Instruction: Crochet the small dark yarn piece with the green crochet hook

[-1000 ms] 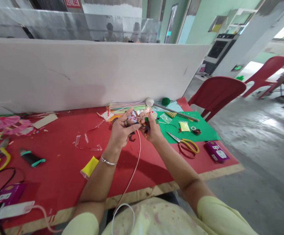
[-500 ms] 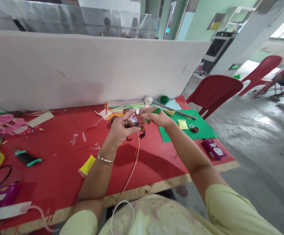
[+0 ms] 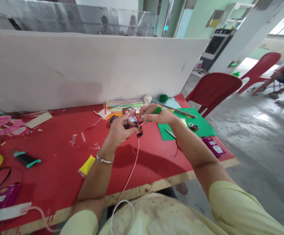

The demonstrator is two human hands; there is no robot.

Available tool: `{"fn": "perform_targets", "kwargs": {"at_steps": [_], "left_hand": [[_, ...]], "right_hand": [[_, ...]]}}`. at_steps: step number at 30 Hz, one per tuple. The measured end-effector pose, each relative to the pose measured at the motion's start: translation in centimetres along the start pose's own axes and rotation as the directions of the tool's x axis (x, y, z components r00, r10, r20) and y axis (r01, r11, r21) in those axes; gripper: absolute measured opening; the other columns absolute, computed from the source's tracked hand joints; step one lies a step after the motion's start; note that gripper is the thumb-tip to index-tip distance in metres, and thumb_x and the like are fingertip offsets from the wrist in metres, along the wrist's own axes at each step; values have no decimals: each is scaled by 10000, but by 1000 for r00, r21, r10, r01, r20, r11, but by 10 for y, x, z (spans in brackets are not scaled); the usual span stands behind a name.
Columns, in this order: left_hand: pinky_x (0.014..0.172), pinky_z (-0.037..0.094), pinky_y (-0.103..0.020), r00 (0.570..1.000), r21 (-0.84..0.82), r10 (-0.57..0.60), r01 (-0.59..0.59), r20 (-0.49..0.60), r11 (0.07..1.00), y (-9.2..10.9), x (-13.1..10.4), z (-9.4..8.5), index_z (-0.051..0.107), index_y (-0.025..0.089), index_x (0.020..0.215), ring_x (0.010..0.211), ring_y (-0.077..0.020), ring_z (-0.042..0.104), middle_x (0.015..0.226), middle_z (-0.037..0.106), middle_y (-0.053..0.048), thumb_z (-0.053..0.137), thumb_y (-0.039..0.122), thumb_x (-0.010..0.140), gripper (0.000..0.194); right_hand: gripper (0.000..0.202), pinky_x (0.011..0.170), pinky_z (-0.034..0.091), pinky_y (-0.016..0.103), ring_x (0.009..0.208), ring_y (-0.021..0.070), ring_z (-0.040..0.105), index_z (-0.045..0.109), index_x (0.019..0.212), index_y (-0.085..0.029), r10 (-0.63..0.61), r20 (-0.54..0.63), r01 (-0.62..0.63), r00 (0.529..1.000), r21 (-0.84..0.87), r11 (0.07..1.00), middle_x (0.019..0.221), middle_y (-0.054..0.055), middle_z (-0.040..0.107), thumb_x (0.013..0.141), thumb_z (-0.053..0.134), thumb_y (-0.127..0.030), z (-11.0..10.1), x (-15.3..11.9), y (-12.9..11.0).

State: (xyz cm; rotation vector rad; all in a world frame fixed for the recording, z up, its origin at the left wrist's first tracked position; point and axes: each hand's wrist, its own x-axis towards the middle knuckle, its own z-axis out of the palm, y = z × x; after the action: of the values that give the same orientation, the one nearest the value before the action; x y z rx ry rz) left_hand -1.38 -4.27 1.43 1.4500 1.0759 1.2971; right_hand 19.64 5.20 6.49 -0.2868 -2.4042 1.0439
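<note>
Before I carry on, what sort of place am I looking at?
Probably an indoor craft workroom: thin coloured stems and scissors lie on the red-covered table, and the right hand holds a green-handled tool.

Red table (image 3: 65, 176): green sheet (image 3: 207, 130), purple box (image 3: 213, 147) just beside; yellow packet (image 3: 87, 165), black-teal tool (image 3: 27, 159) farther left.

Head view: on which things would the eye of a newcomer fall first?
Probably on the bright red tabletop below the white panel. In the picture's middle, the left hand holds a small dark-and-orange piece and the right hand a green-handled tool. To their right lies a green sheet.
</note>
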Motion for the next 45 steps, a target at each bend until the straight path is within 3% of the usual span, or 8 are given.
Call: {"fn": "perform_targets", "kwargs": {"at_steps": [5, 12, 16, 21, 27, 35, 39, 45], "left_hand": [[548, 419, -206, 990, 37, 26, -21, -139, 999, 1, 2, 0, 655, 150, 1460, 584, -90, 543, 658, 634, 53, 864, 179, 679, 810], [490, 409, -172, 968, -371, -112, 21, -224, 929, 6, 5, 9, 694, 187, 1395, 524, -48, 493, 660, 585, 81, 949, 222, 602, 834], [426, 327, -165, 975, -469, -221, 178, -36, 865, 10, 3, -2, 745, 169, 1297, 471, -37, 462, 654, 613, 64, 973, 196, 541, 791], [440, 316, -179, 985, -303, -153, 122, -80, 945, 8, 4, -13, 756, 156, 1291, 490, -45, 448, 641, 586, 70, 946, 178, 568, 748], [505, 378, -205, 992, -134, -58, 42, -116, 990, 10, 4, -12, 795, 147, 1242, 558, -73, 472, 638, 567, 57, 913, 189, 601, 653], [628, 488, -254, 990, -235, -26, 59, 140, 970, 0, 0, -13, 835, 209, 1197, 675, -123, 581, 736, 647, -7, 912, 187, 663, 540], [597, 470, -240, 998, -349, -21, 39, 54, 936, -8, 4, 3, 829, 231, 1203, 651, -108, 541, 729, 590, 18, 917, 191, 646, 565], [719, 502, -243, 958, 34, 137, -133, -251, 991, -14, 5, 23, 770, 257, 1322, 759, -131, 553, 811, 644, 17, 832, 200, 751, 576]], "right_hand": [[473, 659, 471, 276, 713, 111, 565, 669, 709, -160, -168, -139, 111, 976, -350, 930, 843, 50, 642, 1076, 523, -419, 17, -9, -8], [344, 742, 522, 329, 853, 197, 651, 772, 938, -215, -460, -402, -172, 791, -869, 464, 981, 99, 721, 984, 657, -536, 83, -26, 22], [379, 752, 545, 358, 843, 210, 652, 774, 948, -244, -606, -332, 65, 723, -841, 537, 947, 85, 717, 985, 619, -588, 78, -25, 40], [228, 709, 499, 339, 878, 197, 637, 777, 996, -303, -363, -211, 47, 907, -808, 588, 1048, 44, 762, 964, 700, -516, 53, -28, 25], [185, 789, 521, 361, 903, 203, 644, 782, 915, -264, -277, -230, 31, 933, -715, 698, 1015, 59, 764, 990, 682, -400, 45, -34, -11], [409, 691, 532, 288, 766, 144, 622, 738, 791, -182, 133, -203, -93, 970, 197, 976, 847, 36, 667, 998, 629, -518, 33, -28, -2], [508, 693, 538, 303, 731, 148, 580, 667, 791, -195, 174, -492, -23, 853, 298, 954, 829, 27, 607, 1046, 469, -587, 75, -25, 17], [246, 1003, 528, 487, 1075, 267, 621, 722, 888, -238, -293, -775, -116, 560, -423, 899, 1104, 110, 643, 1002, 612, -426, 118, -21, 36]]}}
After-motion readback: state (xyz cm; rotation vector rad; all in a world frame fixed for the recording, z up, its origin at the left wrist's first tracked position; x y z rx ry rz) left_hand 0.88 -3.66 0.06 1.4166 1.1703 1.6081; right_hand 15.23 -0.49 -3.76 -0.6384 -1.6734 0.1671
